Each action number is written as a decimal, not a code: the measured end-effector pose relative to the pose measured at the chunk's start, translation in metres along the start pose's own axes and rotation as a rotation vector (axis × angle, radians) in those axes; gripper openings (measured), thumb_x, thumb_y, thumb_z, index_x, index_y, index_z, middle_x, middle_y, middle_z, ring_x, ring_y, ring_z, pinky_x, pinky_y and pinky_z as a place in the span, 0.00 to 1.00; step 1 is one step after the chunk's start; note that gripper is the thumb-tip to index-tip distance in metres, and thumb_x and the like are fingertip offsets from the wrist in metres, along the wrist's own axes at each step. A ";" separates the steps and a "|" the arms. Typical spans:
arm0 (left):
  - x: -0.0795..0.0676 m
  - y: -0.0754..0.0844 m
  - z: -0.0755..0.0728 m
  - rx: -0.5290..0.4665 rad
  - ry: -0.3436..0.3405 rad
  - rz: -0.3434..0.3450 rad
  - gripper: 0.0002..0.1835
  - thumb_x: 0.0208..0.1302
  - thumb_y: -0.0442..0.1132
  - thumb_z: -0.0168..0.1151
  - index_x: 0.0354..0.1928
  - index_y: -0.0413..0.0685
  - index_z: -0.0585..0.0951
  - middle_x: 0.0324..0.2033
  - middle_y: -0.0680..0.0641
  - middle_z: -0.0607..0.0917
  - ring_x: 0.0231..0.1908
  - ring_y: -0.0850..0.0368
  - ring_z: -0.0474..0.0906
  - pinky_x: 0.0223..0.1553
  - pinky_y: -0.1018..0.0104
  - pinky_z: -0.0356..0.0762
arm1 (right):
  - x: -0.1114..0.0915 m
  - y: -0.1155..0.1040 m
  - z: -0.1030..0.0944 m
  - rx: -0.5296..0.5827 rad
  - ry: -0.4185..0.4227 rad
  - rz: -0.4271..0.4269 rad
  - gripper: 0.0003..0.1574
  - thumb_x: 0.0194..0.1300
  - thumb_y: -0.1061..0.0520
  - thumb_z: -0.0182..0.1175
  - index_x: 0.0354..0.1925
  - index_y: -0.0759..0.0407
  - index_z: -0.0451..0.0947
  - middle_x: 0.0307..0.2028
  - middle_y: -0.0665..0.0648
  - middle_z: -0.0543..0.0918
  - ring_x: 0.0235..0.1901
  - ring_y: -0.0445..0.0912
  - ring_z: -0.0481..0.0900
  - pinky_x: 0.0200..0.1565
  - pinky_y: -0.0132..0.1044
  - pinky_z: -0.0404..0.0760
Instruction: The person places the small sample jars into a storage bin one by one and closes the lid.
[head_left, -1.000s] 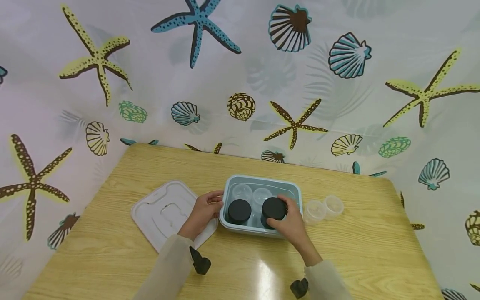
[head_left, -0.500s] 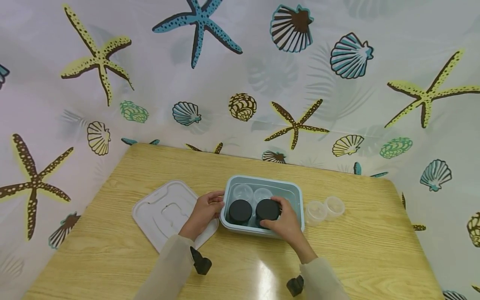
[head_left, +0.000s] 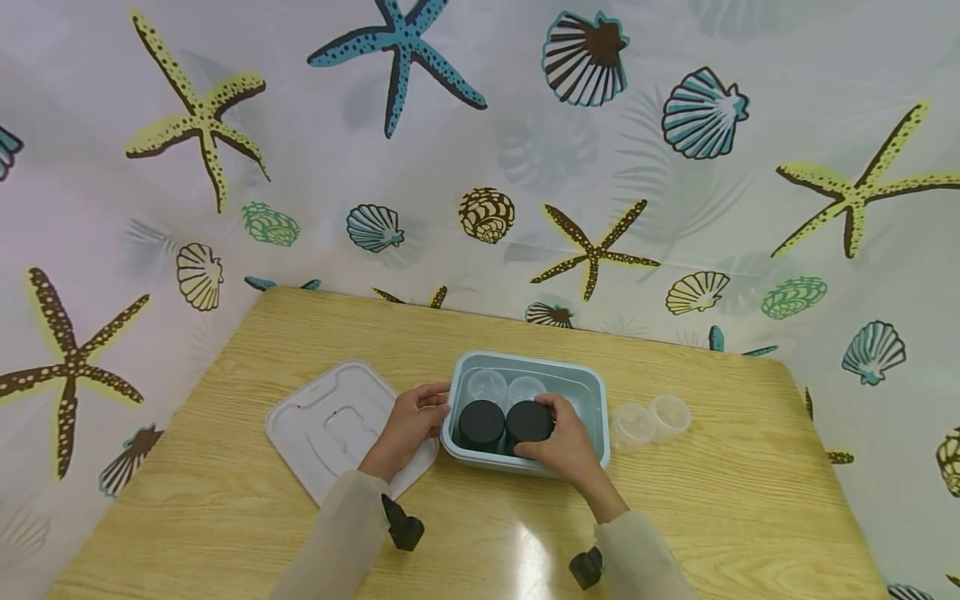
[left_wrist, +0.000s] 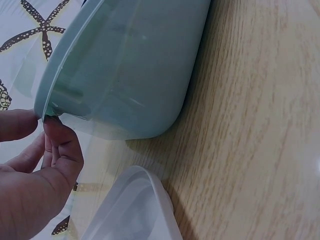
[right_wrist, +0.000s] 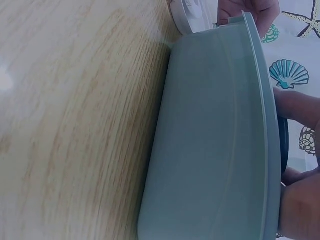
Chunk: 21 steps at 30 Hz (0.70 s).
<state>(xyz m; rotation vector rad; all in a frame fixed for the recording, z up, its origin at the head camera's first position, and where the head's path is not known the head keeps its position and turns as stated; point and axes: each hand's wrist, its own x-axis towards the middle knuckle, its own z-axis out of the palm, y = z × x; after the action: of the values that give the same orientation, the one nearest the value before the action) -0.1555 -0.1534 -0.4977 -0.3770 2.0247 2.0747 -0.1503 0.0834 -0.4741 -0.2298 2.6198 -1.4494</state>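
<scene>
A pale blue plastic tub (head_left: 588, 400) stands on the table, with two black-topped jars inside along its near side. My right hand (head_left: 566, 442) reaches over the near rim and grips the right-hand black-topped jar (head_left: 529, 421), fingers behind it and thumb in front. Close beside it sits the other black-topped jar (head_left: 481, 423). At the tub's left end my left hand (head_left: 411, 427) pinches the rim, seen closely in the left wrist view where the fingers (left_wrist: 65, 145) meet the tub's edge. Behind the jars lie two clear plastic cups, one being the left cup (head_left: 487, 386).
A whitish lid (head_left: 322, 417) lies flat left of the tub, partly under my left forearm. Right of the tub stand two small clear cups, the nearer one (head_left: 632, 425) close to the tub wall. A patterned curtain (head_left: 450, 275) hangs behind the wooden table (head_left: 712, 500).
My right hand has moved left inside the tub with its black-topped jar, closing the gap to the other jar. My left hand has stayed at the rim.
</scene>
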 end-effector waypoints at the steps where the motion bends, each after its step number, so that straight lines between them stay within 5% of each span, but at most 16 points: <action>1: 0.000 0.000 0.000 0.003 -0.001 0.001 0.22 0.67 0.28 0.52 0.63 0.38 0.70 0.41 0.47 0.75 0.33 0.63 0.73 0.32 0.70 0.74 | 0.000 0.000 0.000 -0.002 -0.003 0.003 0.45 0.39 0.62 0.76 0.57 0.65 0.69 0.53 0.64 0.76 0.53 0.56 0.74 0.56 0.52 0.70; 21: 0.000 0.001 0.001 0.017 0.005 -0.008 0.22 0.67 0.29 0.51 0.63 0.40 0.71 0.43 0.46 0.75 0.34 0.62 0.73 0.33 0.71 0.75 | 0.004 -0.001 -0.001 -0.067 -0.027 0.011 0.44 0.37 0.63 0.76 0.54 0.67 0.68 0.52 0.66 0.74 0.51 0.57 0.73 0.55 0.52 0.70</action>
<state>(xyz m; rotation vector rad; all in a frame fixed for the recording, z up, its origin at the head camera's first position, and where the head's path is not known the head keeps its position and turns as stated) -0.1561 -0.1523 -0.4972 -0.3873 2.0392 2.0521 -0.1541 0.0825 -0.4731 -0.2401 2.6460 -1.3467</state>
